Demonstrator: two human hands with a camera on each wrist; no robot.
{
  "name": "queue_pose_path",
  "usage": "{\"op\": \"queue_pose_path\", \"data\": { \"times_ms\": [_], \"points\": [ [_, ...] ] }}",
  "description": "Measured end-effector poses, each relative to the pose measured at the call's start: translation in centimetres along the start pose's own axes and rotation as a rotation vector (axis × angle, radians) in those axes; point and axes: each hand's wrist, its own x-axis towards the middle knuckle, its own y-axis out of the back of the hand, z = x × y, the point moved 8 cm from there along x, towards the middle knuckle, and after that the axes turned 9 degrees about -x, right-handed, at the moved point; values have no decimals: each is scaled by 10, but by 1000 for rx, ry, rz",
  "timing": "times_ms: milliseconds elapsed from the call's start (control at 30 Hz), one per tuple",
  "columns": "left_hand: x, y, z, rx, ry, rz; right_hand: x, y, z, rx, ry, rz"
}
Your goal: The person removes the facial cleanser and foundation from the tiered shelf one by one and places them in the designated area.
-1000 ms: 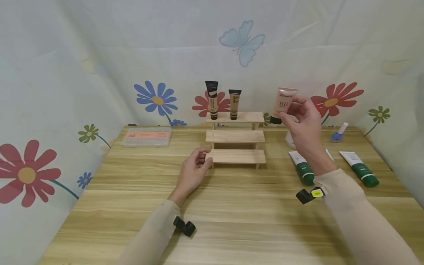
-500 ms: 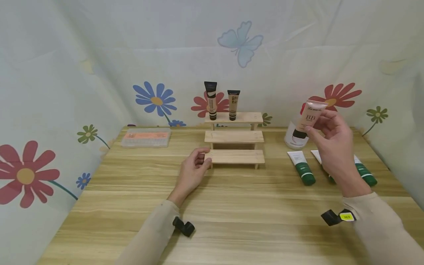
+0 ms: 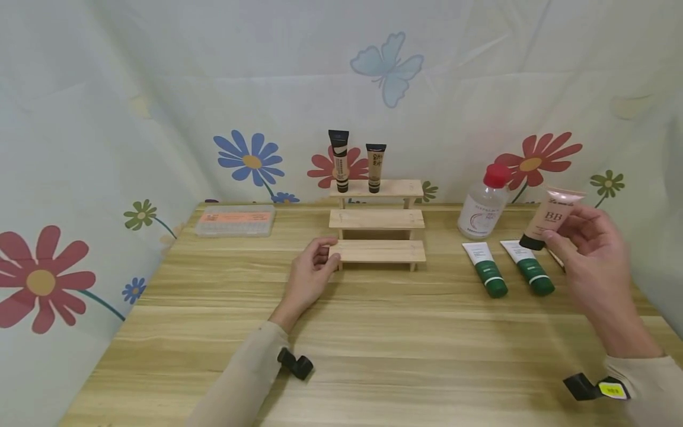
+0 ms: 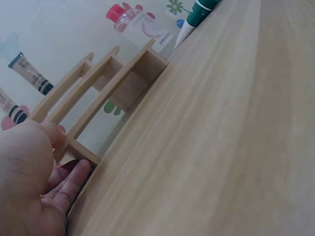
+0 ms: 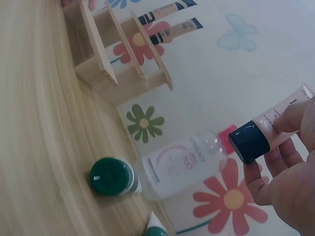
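Observation:
Between thumb and fingers, my right hand [image 3: 600,261] holds a pink BB cream tube [image 3: 553,216], black cap down and slightly tilted. The tube hangs above the right part of the table; its cap [image 5: 249,141] faces the camera in the right wrist view. My left hand [image 3: 312,273] grips the left end of the lowest step of a three-tier wooden stand [image 3: 381,251]. On its top tier two black-capped tubes stand upright: a taller striped tube [image 3: 340,163] and a shorter beige tube [image 3: 376,169]. The lower two tiers are bare.
Right of the stand is a clear bottle [image 3: 482,207] with a red cap. Before it lie a green-and-white tube [image 3: 487,271] and another such tube [image 3: 529,270]. My right hand hides things behind it. A flat plastic case [image 3: 236,221] lies at the back left.
My right hand has carried the BB cream tube rightward and lower, away from the stand, uncovering the red-capped bottle. My left hand stays at the stand.

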Motion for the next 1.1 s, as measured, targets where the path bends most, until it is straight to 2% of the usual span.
{"op": "queue_pose_path", "data": {
  "times_ms": [133,200,300,500,667,767,933,1100],
  "points": [
    [0,1,0,3,-3,-2,-9,11,12,21,-7,28],
    [0,1,0,2,-5,-3,-13,17,19,-7,-16,40],
    [1,1,1,2,-9,-5,-18,23,30,73,-34,61],
    [1,1,0,8,-7,-3,-29,33,50,349,-57,100],
    [-1,1,-1,9,4,-4,-44,42,68,432,-103,121],
    [-1,0,-1,5,5,-10,-54,47,76,439,-124,132],
    [-1,-1,0,3,-6,-12,-68,54,91,383,-168,126],
    [-1,1,1,6,-7,-7,-79,60,102,233,-190,98]
  ]
}}
